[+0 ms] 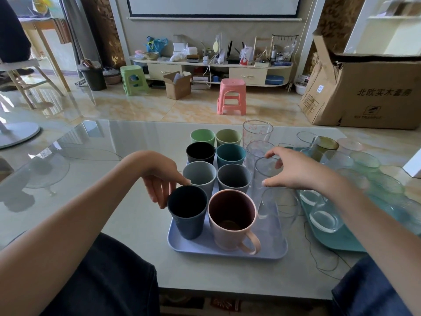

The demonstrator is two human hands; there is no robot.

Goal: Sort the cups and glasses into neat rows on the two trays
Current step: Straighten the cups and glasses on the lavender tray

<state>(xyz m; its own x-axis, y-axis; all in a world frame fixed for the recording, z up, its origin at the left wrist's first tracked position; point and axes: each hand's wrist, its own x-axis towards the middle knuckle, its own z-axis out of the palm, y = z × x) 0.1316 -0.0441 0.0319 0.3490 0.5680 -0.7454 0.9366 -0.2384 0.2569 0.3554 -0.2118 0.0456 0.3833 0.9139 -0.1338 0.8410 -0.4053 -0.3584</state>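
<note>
A lavender tray point(205, 250) holds two columns of coloured cups, from a green cup point(202, 136) at the back to a dark blue cup point(188, 221) and a pink handled mug point(232, 222) at the front. A third column of clear glasses stands along its right side. My left hand point(159, 179) hangs over the dark blue cup, one fingertip on its far rim, the other fingers loose beside it. My right hand point(293, 172) is spread around the rim of a clear glass point(264, 172), thumb in front, fingers behind. A teal tray point(337, 242) to the right carries several glasses.
An amber-green glass point(327, 144) and pale tinted glasses stand at the teal tray's far end. A thin dark cord point(319, 258) trails across the table between the trays. Beyond the glossy table are a pink stool point(232, 96) and a large cardboard box point(376, 92).
</note>
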